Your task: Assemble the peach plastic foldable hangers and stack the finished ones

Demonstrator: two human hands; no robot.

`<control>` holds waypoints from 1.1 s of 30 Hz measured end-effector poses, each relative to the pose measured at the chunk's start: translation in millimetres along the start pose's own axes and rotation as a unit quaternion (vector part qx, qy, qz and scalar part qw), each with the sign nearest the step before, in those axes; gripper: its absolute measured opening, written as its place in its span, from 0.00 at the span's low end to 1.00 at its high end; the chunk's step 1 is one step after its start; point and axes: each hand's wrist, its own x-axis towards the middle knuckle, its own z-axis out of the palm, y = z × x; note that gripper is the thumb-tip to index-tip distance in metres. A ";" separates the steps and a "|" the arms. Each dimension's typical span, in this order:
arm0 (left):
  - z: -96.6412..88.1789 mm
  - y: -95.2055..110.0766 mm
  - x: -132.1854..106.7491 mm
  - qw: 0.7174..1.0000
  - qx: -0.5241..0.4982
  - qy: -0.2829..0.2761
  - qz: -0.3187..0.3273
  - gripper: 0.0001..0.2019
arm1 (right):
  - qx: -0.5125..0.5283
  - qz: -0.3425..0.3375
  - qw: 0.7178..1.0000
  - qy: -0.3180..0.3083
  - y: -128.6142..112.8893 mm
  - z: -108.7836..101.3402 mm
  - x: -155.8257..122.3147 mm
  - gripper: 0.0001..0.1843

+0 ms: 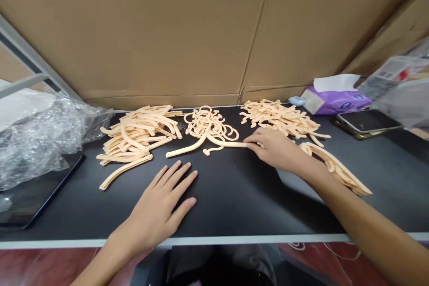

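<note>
My left hand (161, 205) lies flat on the black tabletop (228, 201), fingers spread, holding nothing. At the right end of a long, cream-coloured curved strip (228, 144), my right hand (268, 145) is closed with thumb and fingers pinched. That strip meets another curved strip (187, 148) in a peak at the middle; whether they are joined I cannot tell. Just behind them sits a heap of small hooked pieces (208, 120). Left of it is a pile of longer curved strips (134, 138), with a single strip (125, 172) in front. Short knobbed pieces (278, 116) are heaped behind my right hand.
A bundle of curved pieces (345, 172) lies beyond my right forearm. A purple tissue pack (342, 100) and a phone (370, 121) are at the back right. Bubble wrap (56, 129) covers part of a dark flat panel (40, 196) on the left. Cardboard (161, 35) stands behind the table.
</note>
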 end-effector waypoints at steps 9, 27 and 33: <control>-2.0 1.3 -1.8 1.000 -0.016 0.024 -0.005 0.30 | 0.002 -0.028 0.996 0.085 -33.7 -1.1 -39.2 0.22; -13.7 11.0 0.2 0.998 -0.041 -0.038 -0.001 0.30 | -0.039 -0.077 0.995 0.053 -65.9 37.5 -109.7 0.43; -20.2 17.0 -2.4 0.997 -0.069 -0.023 -0.027 0.25 | -0.025 -0.107 0.991 0.080 -58.1 44.3 -110.0 0.45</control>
